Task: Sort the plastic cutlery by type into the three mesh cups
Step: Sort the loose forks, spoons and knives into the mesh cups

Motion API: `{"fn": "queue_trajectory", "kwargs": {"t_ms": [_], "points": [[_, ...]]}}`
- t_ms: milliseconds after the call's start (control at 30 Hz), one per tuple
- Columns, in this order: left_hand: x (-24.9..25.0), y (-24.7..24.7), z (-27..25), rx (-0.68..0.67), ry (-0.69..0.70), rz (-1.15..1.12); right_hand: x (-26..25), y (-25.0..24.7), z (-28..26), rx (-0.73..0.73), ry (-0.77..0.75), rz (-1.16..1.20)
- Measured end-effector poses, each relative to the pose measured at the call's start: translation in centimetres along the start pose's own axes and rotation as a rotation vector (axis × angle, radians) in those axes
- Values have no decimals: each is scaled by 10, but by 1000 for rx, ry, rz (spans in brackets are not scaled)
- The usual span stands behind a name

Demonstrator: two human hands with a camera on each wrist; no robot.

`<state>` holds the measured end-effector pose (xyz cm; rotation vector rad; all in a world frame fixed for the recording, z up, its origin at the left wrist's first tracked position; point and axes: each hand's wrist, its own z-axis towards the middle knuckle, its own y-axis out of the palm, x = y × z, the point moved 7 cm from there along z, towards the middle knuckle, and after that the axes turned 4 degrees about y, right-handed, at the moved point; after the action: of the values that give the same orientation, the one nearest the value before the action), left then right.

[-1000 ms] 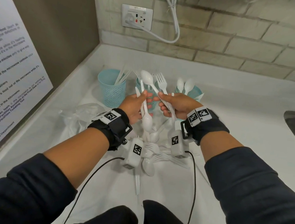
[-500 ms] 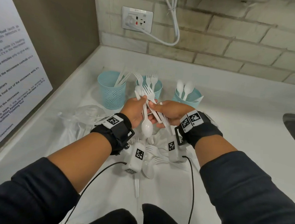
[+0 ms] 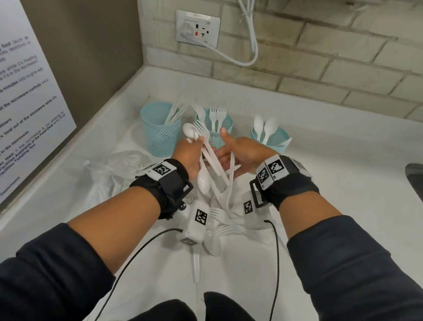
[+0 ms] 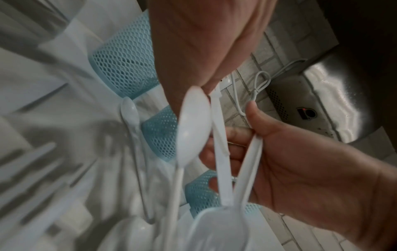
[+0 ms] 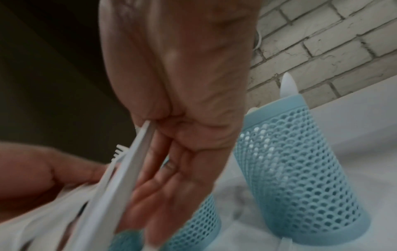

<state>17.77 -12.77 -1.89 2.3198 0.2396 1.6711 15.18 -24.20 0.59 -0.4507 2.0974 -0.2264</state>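
The wall poster bears small print, with "use" legible at its top; the left hand clamps a bundle of white cutlery, handles slanting near-right, heads far-left; the right hand pinches one handle; three mesh cups stand just beyond.
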Motion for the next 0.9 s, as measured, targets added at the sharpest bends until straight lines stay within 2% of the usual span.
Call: {"fn": "queue_trajectory", "kwargs": {"t_ms": [67,167,233,267,333,400,733,900], "points": [[2,-2,-1,-4,0,-19,-6,-23,0,147,-39,-11],[3,-1,-6,-62,-6,-36,-14,-66,-2,450,-168,59],[5,-1,-7,-78,2,-28,-15,-92,-10,633,-273,224],[5,-2,-8,-77,5,-17,-13,-100,-13,666,-321,361],[5,-1,-8,-80,12,14,-8,-105,-14,620,-396,624],[7,1,-9,-90,22,40,-4,-100,-11,544,-421,703],[11,0,-5,-74,75,44,6,-56,1,256,-411,568],[12,-1,-4,-60,90,7,8,-47,1,251,-338,345]]}}
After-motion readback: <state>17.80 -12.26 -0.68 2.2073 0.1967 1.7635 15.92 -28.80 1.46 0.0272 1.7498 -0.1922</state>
